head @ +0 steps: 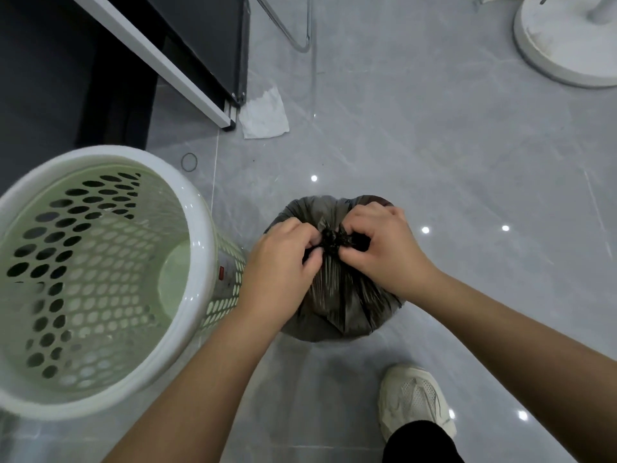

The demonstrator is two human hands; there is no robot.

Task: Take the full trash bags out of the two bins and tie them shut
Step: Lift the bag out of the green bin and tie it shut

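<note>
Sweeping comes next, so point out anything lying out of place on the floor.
A crumpled white paper sheet lies loose by the foot of the dark cabinet, and a thin dark ring, perhaps a band, lies beyond the bin. Both look like stray litter.

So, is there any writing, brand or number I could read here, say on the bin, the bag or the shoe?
No text in this view is readable.
Small red label on the outer wall of the perforated bin: too small and blurred to read.
Black trash bag: no print shows.
White sneaker: no brand or logo shows.
Paper tissue on the floor: blank.
</note>
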